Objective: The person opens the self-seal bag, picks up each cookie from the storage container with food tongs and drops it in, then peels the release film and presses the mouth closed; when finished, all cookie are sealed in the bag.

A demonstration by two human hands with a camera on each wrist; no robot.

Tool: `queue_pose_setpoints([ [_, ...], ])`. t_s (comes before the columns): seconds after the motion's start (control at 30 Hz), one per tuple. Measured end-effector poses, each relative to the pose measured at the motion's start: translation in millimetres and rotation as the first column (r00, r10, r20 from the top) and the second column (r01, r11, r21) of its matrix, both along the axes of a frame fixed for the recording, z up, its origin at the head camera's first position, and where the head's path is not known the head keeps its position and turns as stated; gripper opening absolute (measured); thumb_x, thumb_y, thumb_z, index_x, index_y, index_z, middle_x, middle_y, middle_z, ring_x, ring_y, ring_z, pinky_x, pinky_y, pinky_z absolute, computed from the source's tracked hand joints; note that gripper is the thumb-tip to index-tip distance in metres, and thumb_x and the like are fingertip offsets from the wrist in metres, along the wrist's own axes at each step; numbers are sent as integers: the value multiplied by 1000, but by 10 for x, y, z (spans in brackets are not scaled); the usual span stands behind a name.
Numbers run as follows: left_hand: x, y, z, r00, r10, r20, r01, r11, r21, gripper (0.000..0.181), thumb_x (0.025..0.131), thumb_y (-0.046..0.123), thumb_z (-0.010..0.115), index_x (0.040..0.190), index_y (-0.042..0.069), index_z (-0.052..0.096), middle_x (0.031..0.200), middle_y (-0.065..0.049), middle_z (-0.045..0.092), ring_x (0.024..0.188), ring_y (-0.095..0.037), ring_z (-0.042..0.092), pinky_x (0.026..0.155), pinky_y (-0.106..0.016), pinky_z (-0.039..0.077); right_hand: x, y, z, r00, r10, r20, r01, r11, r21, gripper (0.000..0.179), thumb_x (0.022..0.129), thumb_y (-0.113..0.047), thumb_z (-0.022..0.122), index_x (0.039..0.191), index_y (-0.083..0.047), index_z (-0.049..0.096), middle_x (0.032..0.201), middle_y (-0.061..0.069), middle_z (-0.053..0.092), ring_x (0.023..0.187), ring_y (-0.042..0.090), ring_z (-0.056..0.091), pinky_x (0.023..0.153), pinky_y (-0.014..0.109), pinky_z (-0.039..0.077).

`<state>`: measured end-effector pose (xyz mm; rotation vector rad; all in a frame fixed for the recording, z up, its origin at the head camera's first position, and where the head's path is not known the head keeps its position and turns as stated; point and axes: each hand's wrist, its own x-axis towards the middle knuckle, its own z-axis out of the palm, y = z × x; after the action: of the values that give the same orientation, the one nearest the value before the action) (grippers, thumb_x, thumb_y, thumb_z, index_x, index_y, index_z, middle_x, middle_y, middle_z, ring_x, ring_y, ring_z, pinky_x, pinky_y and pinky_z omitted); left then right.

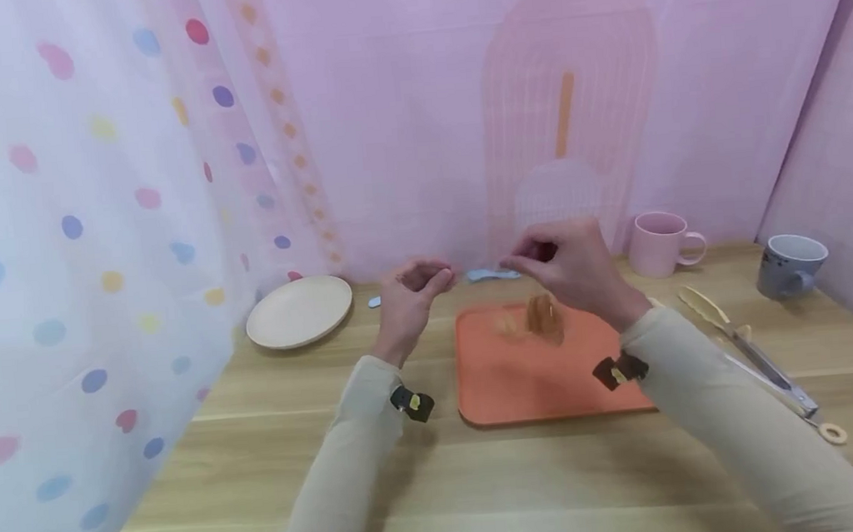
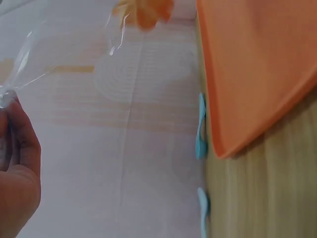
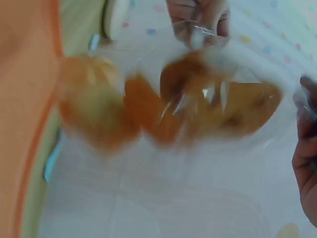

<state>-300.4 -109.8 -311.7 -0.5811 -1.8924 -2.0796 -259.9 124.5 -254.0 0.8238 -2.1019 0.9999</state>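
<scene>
Raised above the table, my left hand (image 1: pixel 409 305) pinches the edge of a clear plastic bag (image 2: pixel 22 59). My right hand (image 1: pixel 577 271) is higher and to the right, thumb and fingertips pinching the same bag. Brown bread pieces (image 1: pixel 543 319) hang in the air below my right hand, over the orange tray (image 1: pixel 541 386). Several pieces of bread (image 3: pixel 242 106) show in the right wrist view, blurred by motion; some lie behind the clear film, while a paler one (image 3: pixel 91 99) is nearer the tray. The tray stands flat on the wooden table.
A cream plate (image 1: pixel 300 312) stands at the back left. Light blue utensils (image 1: pixel 493 275) lie behind the tray. On the right are a pink mug (image 1: pixel 654 246), a grey-blue mug (image 1: pixel 786 267) and tongs (image 1: pixel 752 353). Curtains (image 1: pixel 400 118) hang close behind the table.
</scene>
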Motion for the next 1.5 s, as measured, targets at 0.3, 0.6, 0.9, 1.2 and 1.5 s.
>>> queue_pose_setpoints([
  [0.3, 44, 13, 57, 1000, 21, -6, -22, 999, -29, 16, 90, -5, 69, 102, -13, 65, 77, 11, 73, 75, -7, 71, 75, -19, 59, -85, 153, 36, 977, 29, 210, -28, 1000, -7, 11, 84, -7, 81, 75, -5, 75, 68, 11, 72, 53, 1, 53, 48, 15, 45],
  [0.6, 103, 69, 138, 995, -1, -102, -6, 998, -67, 18, 90, -2, 70, 102, -15, 66, 78, 9, 74, 74, -6, 72, 73, -21, 61, -127, 310, -29, 930, 104, 353, -50, 986, -159, 11, 84, -12, 82, 80, -3, 76, 59, -9, 66, 48, 4, 52, 42, 21, 40],
  [0.9, 177, 21, 260, 980, -142, -140, 141, 990, -14, 20, 88, -8, 70, 92, 9, 77, 87, 7, 79, 84, -10, 76, 83, -28, 63, -199, 589, -112, 754, 466, 463, -309, 873, -376, 34, 90, 10, 64, 98, -19, 79, 64, -1, 69, 50, 8, 58, 46, 21, 48],
  [1.2, 171, -144, 303, 955, -295, -42, 278, 933, -230, 22, 86, 0, 75, 93, 20, 81, 96, 8, 79, 91, -10, 75, 85, -26, 62, -203, 704, -175, 630, 619, 469, -473, 785, -400, 40, 92, 19, 48, 87, -7, 78, 85, 2, 73, 67, 10, 63, 58, 22, 55],
  [1.5, 228, -210, 377, 963, -255, -84, 213, 916, -339, 14, 85, 7, 79, 97, -1, 78, 88, 8, 79, 81, -12, 74, 74, -24, 61, -195, 666, -123, 713, 465, 525, -424, 882, -204, 30, 93, 12, 48, 83, -1, 73, 75, 0, 69, 64, 15, 60, 57, 24, 53],
])
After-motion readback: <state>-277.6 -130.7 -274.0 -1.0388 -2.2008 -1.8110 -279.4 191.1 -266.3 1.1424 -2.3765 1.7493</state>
